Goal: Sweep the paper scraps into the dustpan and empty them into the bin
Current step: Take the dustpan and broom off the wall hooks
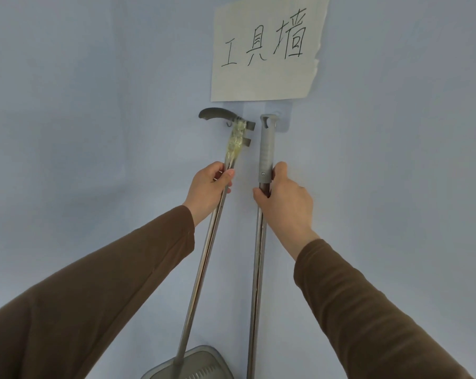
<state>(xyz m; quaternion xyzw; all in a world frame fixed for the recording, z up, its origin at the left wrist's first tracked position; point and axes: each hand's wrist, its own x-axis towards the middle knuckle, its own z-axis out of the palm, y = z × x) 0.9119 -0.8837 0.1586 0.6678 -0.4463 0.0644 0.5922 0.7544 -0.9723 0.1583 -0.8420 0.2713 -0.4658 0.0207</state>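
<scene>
2 long brown sleeves [108, 283]

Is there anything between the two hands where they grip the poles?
No object. In the head view the left hand grips the dustpan pole, the right hand the broom pole; between them shows only bare blue wall.

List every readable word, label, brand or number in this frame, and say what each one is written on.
"工具墙": handwritten in black marker on the paper sign stuck to the wall, above the hooks.
No other text: none readable on the grey grip of the pole held by the right hand, nor on the taped pole held by the left hand, nor on the dustpan.
</scene>
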